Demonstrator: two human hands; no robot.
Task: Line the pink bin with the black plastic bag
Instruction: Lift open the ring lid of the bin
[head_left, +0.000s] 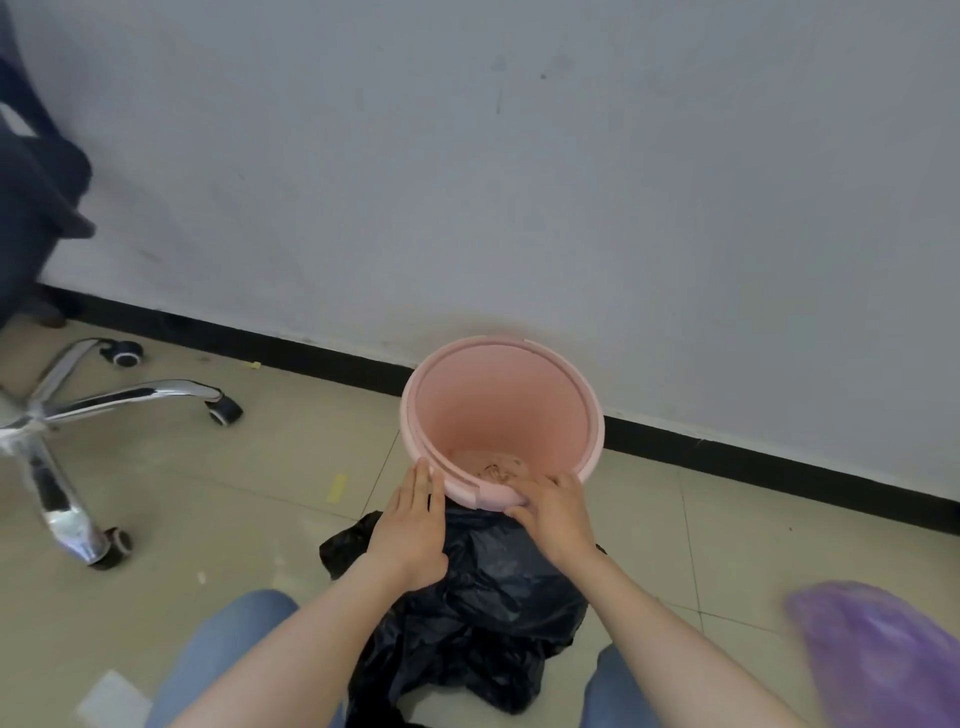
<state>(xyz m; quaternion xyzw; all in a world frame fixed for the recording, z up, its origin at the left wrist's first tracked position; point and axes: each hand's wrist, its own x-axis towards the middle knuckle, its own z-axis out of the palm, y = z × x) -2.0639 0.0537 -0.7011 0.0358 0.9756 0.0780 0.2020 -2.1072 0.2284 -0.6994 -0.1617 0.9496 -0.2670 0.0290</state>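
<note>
The pink bin stands on the tiled floor by the wall, its mouth tipped towards me and a pink ring around its rim. Some debris lies at its bottom. A crumpled black plastic bag lies on the floor in front of the bin, between my knees. My left hand rests flat with fingers straight against the bin's near left side, above the bag. My right hand curls its fingers over the near rim ring of the bin.
A chrome office chair base with castors stands at the left. A dark garment hangs at the upper left. A purple plastic bag lies at the lower right. The black skirting runs behind the bin.
</note>
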